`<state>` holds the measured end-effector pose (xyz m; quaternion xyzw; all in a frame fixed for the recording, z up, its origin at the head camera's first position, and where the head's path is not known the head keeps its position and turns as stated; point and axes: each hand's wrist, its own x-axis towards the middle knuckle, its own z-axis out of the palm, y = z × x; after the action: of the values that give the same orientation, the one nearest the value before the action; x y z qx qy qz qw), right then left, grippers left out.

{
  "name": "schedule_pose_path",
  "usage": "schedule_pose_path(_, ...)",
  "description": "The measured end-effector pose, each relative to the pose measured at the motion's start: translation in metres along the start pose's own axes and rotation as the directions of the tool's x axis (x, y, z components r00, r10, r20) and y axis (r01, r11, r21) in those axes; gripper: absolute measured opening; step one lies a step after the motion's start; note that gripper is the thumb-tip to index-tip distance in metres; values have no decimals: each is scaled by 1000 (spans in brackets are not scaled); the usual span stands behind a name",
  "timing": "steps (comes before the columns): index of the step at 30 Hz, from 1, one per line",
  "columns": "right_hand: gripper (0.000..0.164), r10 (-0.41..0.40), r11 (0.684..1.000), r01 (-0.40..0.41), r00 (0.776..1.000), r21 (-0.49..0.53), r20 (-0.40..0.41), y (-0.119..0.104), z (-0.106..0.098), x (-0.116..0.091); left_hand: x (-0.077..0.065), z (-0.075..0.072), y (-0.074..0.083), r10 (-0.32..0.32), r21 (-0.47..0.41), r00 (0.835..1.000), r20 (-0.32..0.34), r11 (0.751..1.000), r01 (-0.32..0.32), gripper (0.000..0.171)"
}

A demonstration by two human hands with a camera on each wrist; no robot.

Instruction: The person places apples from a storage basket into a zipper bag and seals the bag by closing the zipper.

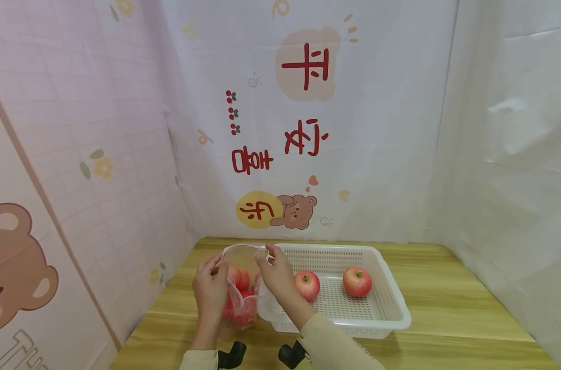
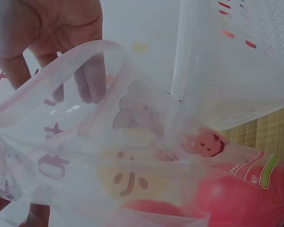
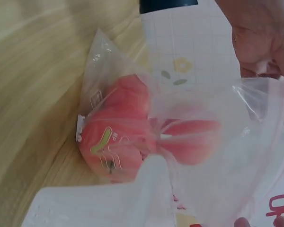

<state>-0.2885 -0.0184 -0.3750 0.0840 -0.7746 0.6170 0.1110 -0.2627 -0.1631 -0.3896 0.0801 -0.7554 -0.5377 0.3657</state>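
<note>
A clear plastic bag with a pink rim stands on the table, its mouth spread. Several round red fruits lie low in it, blurred by the film. My left hand pinches the left side of the rim; its fingertips show at the lower left of the left wrist view. Opposite, my right hand holds the right side of the rim, fingers reaching over it. Beside the bag is a white slotted basket. Two pink-red apples rest inside, one apple nearer my right hand and another apple farther right.
The wood-grain table extends to the right of the basket. A printed white cloth hangs behind it, and more cloth closes the left side. The basket's left end sits close against the bag.
</note>
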Motion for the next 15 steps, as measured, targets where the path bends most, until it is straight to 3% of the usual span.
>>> schedule_pose_path(5,38,33,999,-33,998,1,-47,1,-12,3,1,0,1,11,10,1000,11,1000,-12,27)
schedule_pose_path(15,41,89,996,-89,993,13,-77,20,-34,11,-1,0,0,-15,8,999,31,1000,15,27)
